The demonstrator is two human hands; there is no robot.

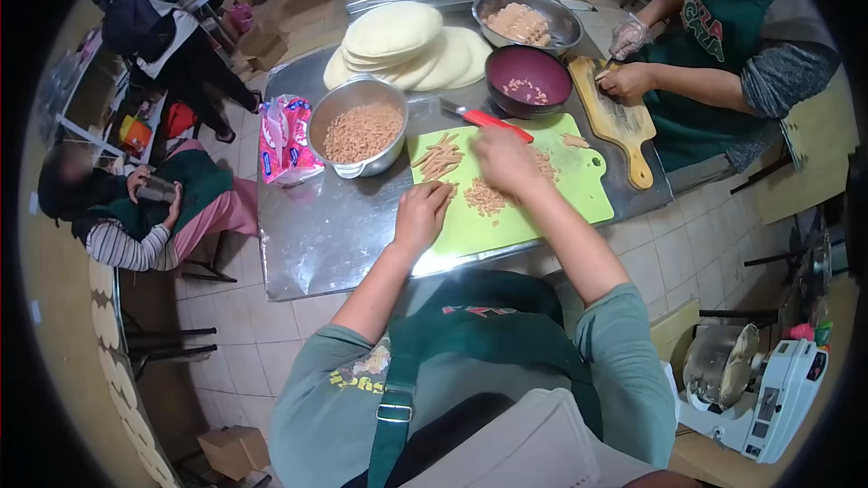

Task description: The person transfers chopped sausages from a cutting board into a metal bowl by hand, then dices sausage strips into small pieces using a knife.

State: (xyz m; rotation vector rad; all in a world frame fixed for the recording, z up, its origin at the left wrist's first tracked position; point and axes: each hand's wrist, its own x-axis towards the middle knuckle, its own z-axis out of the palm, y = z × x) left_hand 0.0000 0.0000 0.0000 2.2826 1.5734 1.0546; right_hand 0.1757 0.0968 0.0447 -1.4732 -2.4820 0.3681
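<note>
My left hand [423,215] lies at the left edge of a green cutting board [551,194], its fingers loosely extended beside sausage strips [441,158]. My right hand [504,160] is closed over the middle of the board, above chopped sausage bits [486,200]; its fingertips are hidden and slightly blurred. Just beyond it, a knife with a red handle [499,124] lies at the board's far edge, its blade pointing left. A metal pot [318,137] of chopped pieces stands to the left. Behind the board is a dark purple bowl [548,81] with a few bits inside.
Stacked pale dough rounds [393,32] and a metal bowl [571,27] of pinkish filling sit farther back. A pink packet [283,140] is at the left. Across to the right, a co-worker's hands [628,77] work over a wooden board [624,131]. Another person sits left.
</note>
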